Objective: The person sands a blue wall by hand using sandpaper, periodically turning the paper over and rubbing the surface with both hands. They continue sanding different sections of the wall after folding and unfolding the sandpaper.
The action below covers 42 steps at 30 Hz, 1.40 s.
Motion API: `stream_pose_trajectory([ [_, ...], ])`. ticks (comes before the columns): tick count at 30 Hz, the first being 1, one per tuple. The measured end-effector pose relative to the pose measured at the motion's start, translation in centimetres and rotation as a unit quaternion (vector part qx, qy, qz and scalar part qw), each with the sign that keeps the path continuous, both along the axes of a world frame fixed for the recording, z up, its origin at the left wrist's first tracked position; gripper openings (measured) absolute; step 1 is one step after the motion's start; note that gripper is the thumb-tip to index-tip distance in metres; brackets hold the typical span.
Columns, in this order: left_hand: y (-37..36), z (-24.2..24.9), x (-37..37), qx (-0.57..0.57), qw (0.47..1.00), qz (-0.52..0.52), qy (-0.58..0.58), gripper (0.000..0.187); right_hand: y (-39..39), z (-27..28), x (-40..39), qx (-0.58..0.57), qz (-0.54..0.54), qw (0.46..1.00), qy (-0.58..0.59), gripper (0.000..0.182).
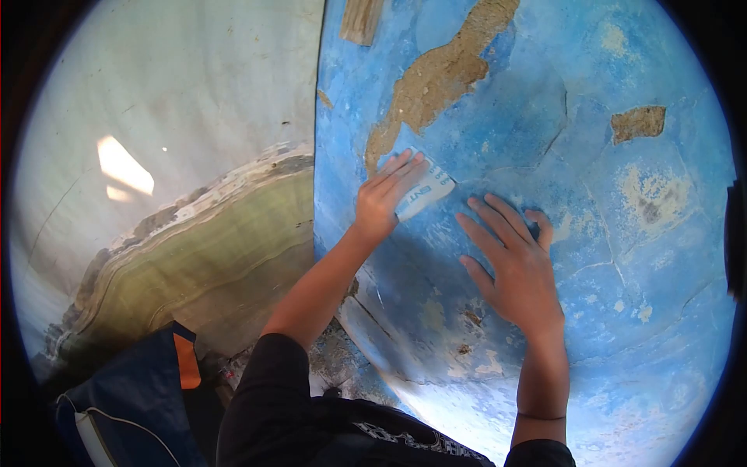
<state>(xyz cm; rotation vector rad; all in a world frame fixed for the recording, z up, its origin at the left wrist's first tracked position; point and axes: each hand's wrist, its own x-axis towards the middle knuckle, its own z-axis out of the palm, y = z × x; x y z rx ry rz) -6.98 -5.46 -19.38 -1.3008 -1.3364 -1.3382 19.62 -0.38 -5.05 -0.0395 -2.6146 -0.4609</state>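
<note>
Pressed against the blue wall [490, 148], my left hand [386, 194] holds a white sheet with blue lettering [426, 193] flat on the surface. The sheet lies under its fingers, just below a long brown patch of bare plaster [436, 82]. To the right, my right hand [513, 268] rests on the same wall with its fingers spread and nothing held. Cracks and pale worn spots mark the paint around it.
A pale wall [210, 78] with a greenish-brown lower band stands at the left. A dark blue bag [132, 397] with an orange patch sits at the lower left. Rough ground [338, 362] shows between the walls. A small brown bare patch [638, 124] is at the upper right.
</note>
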Motion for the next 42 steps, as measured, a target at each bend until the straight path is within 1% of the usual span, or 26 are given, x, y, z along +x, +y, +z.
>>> stream_pose_trajectory([
  [1,0.1,-0.2,0.5,-0.001,1.0,0.007,-0.001,0.058,-0.1,0.0,0.1,-0.001,0.007,1.0,-0.001,0.052],
  [3,0.3,-0.6,2.8,0.005,0.999,-0.038,-0.009,0.047,-0.2,0.0,0.2,0.0,-0.003,1.0,-0.009,0.054],
  [4,-0.1,-0.8,3.8,-0.048,0.998,-0.035,0.02,0.05,-0.2,0.0,0.0,0.0,0.001,1.0,-0.007,0.054],
  [8,-0.5,0.4,1.1,-0.008,1.0,-0.012,-0.024,0.046,-0.1,-0.1,0.2,-0.009,-0.004,1.0,-0.017,0.055],
  [9,-0.1,-0.1,2.0,-0.006,1.0,-0.011,-0.021,0.046,0.0,-0.1,0.1,-0.005,-0.003,1.0,-0.017,0.055],
  [11,0.5,-1.6,4.3,-0.028,0.998,-0.054,0.003,0.047,-0.1,0.2,0.1,-0.008,-0.005,1.0,-0.018,0.055],
  [12,0.3,-1.8,4.1,-0.067,0.996,-0.043,0.031,0.052,-0.2,0.2,0.2,-0.014,-0.005,1.0,-0.025,0.055],
  [13,-0.1,-1.2,3.3,-0.068,0.996,-0.039,0.03,0.052,-0.2,0.3,0.1,-0.015,-0.001,1.0,-0.026,0.055],
  [15,-0.5,0.1,1.3,-0.016,0.999,-0.005,-0.032,0.053,-0.1,0.3,0.4,-0.031,0.009,0.999,-0.029,0.056],
  [17,0.0,-0.3,2.7,-0.018,0.999,-0.003,-0.029,0.052,-0.2,0.4,0.7,-0.042,0.01,0.998,-0.035,0.056],
  [19,0.3,-1.6,5.3,-0.043,0.996,-0.07,-0.021,0.053,-0.1,0.5,0.8,-0.043,0.012,0.998,-0.036,0.057],
  [21,0.1,-1.6,4.3,-0.06,0.996,-0.061,0.001,0.054,-0.2,0.4,0.7,-0.055,0.012,0.998,-0.039,0.058],
  [23,-0.2,-0.9,2.9,-0.029,0.999,-0.036,0.023,0.056,-0.3,0.3,0.8,-0.058,0.013,0.997,-0.039,0.059],
  [25,0.2,-1.3,4.6,-0.027,0.999,-0.047,0.003,0.057,-0.2,0.5,1.0,-0.056,0.015,0.998,-0.038,0.059],
  [27,0.7,-1.6,6.5,-0.015,0.997,-0.029,-0.074,0.06,-0.2,0.5,1.2,-0.074,0.021,0.996,-0.04,0.06],
  [28,0.6,-1.7,6.5,-0.016,0.997,-0.029,-0.074,0.06,-0.2,0.4,1.4,-0.075,0.02,0.996,-0.04,0.06],
  [30,0.5,-1.7,6.3,0.001,0.997,-0.017,-0.072,0.068,-0.1,0.4,1.6,-0.075,0.024,0.996,-0.037,0.06],
  [31,0.9,-1.5,5.9,0.003,0.997,-0.017,-0.071,0.068,0.0,0.4,1.7,-0.073,0.025,0.996,-0.037,0.06],
  [33,1.5,-1.1,5.4,0.022,0.981,0.083,-0.176,0.078,0.1,0.3,2.0,-0.084,0.034,0.995,-0.044,0.06],
  [34,2.0,-1.0,6.5,0.047,0.982,0.071,-0.169,0.086,0.1,0.4,2.0,-0.085,0.035,0.995,-0.046,0.06],
  [35,2.3,-1.1,7.9,0.046,0.982,0.073,-0.17,0.086,0.0,0.4,1.9,-0.091,0.038,0.994,-0.043,0.06],
  [37,2.3,-1.0,10.1,0.026,0.977,0.027,-0.21,0.086,0.2,0.4,2.0,-0.096,0.041,0.994,-0.041,0.059],
  [39,2.4,-0.7,9.1,0.018,0.977,0.024,-0.213,0.084,0.3,0.3,2.0,-0.091,0.045,0.994,-0.039,0.059],
  [41,2.6,0.3,7.4,0.042,0.965,0.039,-0.255,0.079,0.3,0.3,1.9,-0.088,0.048,0.994,-0.04,0.059],
  [42,2.3,1.2,6.9,0.025,0.961,0.056,-0.27,0.076,0.3,0.3,1.9,-0.085,0.047,0.995,-0.038,0.059],
])
